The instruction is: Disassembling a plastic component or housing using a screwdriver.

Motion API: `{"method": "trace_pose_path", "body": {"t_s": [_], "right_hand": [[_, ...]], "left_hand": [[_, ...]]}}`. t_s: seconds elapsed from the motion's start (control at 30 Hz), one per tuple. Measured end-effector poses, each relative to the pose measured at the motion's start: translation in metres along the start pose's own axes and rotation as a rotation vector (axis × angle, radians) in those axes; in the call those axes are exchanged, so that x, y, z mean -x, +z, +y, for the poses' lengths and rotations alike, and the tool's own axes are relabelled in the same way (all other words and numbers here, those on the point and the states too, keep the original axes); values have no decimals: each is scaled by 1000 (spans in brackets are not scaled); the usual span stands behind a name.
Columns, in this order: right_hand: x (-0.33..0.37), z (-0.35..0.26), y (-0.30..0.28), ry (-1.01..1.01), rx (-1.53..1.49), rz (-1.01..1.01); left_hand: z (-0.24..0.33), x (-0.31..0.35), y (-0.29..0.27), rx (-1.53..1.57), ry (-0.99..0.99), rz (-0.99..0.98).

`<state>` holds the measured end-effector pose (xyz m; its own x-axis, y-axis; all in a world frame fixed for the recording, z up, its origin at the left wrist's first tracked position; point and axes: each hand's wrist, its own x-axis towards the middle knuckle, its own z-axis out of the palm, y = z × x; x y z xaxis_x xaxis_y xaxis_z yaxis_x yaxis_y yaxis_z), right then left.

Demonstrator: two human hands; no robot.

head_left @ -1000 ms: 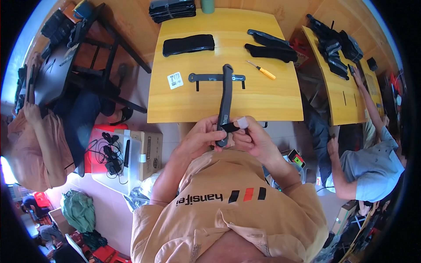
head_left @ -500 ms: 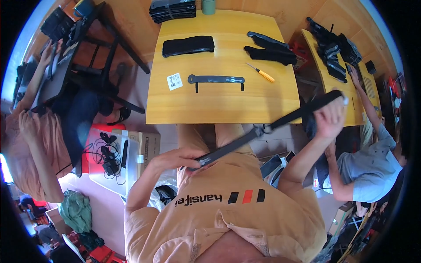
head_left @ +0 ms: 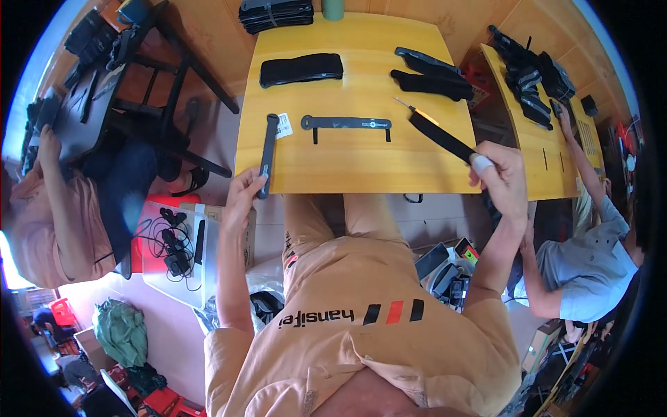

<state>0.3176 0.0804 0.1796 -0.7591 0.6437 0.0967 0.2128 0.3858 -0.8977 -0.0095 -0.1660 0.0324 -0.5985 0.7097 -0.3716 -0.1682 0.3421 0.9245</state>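
While the left hand point(head_left: 242, 194) sits at 8 o'clock from the middle of the worktop point(head_left: 354, 168), its fingers are closed on the lower end of a grey strap point(head_left: 267, 156)! Over at 4 o'clock, the right hand point(head_left: 503, 175) has its thumb and fingers closed on one end of a black strap point(head_left: 445, 137), something pale showing at the grip. Well apart, these two: the grey strap points up towards 12, its lower end at the worktop's near edge, while the black one slants off towards 10.

On to the centre, where a flat strap point(head_left: 351, 123) lies crosswise, two short black strips point(head_left: 315, 136) below it pointing to 6. At 9, a white label point(head_left: 285, 125) peeks out beside the grey strap; at 3, a yellow-handled screwdriver point(head_left: 422, 114) is partly covered by the black strap, contact impossible to call.

Further out, a folded black pad point(head_left: 301, 70) lies at 10, two long dark pieces point(head_left: 431, 84) at 2. Right at the back, a dark stack point(head_left: 276, 17) stands near 11, a green container point(head_left: 333, 9) near 12!
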Motion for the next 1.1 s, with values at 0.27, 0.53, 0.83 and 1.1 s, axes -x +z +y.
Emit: {"method": "trace_pose_path", "body": {"t_s": [0.27, 0.53, 0.83, 1.1], "right_hand": [[4, 13, 9, -71, 59, 374], [-3, 23, 40, -133, -373, 132], [-5, 55, 110, 156, -483, -25], [-22, 110, 109, 462, -608, 169]], "left_hand": [[-16, -23, 32, -673, 175, 550], [15, 25, 93, -252, 257, 59], [22, 23, 136, 672, -29, -168], [6, -9, 94, 471, -43, 34]]}}
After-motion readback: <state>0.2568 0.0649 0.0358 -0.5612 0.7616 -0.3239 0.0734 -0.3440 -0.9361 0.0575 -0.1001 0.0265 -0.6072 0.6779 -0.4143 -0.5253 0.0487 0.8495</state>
